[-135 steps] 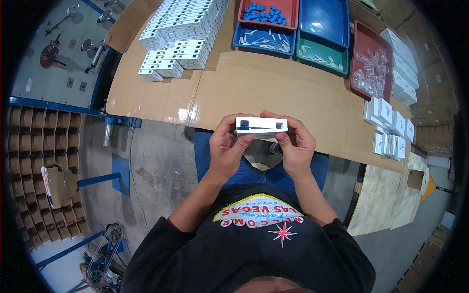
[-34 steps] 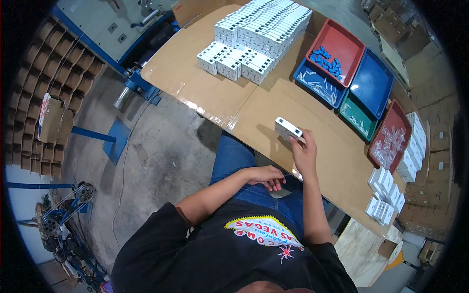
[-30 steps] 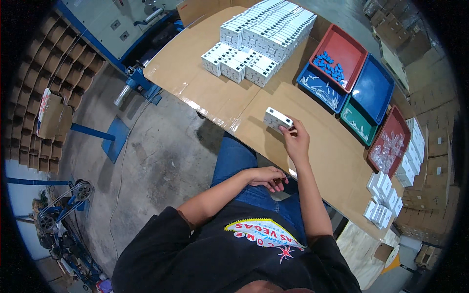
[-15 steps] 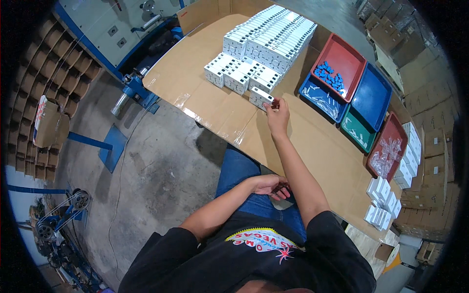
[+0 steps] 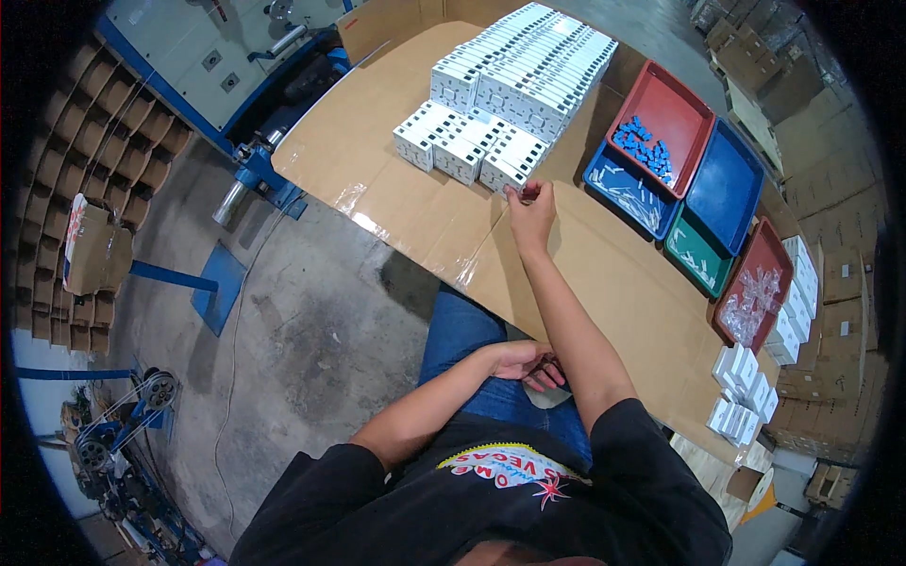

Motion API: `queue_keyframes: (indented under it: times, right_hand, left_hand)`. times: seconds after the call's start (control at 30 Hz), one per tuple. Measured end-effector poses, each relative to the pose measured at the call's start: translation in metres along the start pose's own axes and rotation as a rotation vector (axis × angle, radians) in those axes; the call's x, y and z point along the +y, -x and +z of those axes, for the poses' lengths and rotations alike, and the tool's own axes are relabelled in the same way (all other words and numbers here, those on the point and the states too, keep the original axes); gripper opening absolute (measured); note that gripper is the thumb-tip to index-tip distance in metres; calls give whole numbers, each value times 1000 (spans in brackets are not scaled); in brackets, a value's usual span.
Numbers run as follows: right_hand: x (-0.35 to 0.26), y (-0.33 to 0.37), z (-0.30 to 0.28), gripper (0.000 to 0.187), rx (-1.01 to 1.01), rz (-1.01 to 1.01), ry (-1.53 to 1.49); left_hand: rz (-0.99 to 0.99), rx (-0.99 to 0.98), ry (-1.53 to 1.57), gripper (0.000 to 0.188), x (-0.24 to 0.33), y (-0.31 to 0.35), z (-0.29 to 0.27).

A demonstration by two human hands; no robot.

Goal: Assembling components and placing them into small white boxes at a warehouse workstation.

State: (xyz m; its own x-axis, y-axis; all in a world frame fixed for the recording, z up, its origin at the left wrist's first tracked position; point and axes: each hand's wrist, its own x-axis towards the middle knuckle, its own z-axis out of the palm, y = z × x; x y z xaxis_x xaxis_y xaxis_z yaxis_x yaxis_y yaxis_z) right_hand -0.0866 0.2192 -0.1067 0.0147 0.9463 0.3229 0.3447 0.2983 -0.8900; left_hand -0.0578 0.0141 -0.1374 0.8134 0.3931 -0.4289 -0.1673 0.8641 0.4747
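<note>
My right hand (image 5: 534,215) reaches over the cardboard-covered table, its fingers bent against the near right corner of a white rectangular unit (image 5: 500,175) with dark square marks along its top. That unit stands on edge at the front of a short row, flush with the ones behind it. More white units (image 5: 437,141) form the low rows beside it, and a taller stacked block (image 5: 524,104) rises behind. Over my lap, below the table edge, my left hand (image 5: 525,361) lies palm up with loosely curled fingers and holds nothing visible; my right forearm partly covers its fingertips.
To the right are a red tray (image 5: 681,94) with blue pieces, blue trays (image 5: 725,193) (image 5: 594,179), a green tray (image 5: 696,269) with small pale parts, and a red tray (image 5: 776,247) of clear plastic pieces. White boxes (image 5: 746,377) sit at the table's right end.
My right hand has pushed the white unit back from a spot just in front of the row until it meets the others. My left hand stays where it was.
</note>
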Motion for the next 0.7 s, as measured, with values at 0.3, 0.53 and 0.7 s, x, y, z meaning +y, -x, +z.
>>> queue_keyframes:
  times: [0.3,0.53,0.7]
  right_hand:
    - [3,-1,5,36,1,-2,-20]
    - [7,13,-56,28,-123,-1,-54]
    - [28,45,-165,16,-178,-22,-65]
  left_hand:
    - [17,-44,10,58,-8,-7,-8]
    - [-20,-92,34,53,-4,-6,-8]
    - [-1,-37,17,57,3,6,-4]
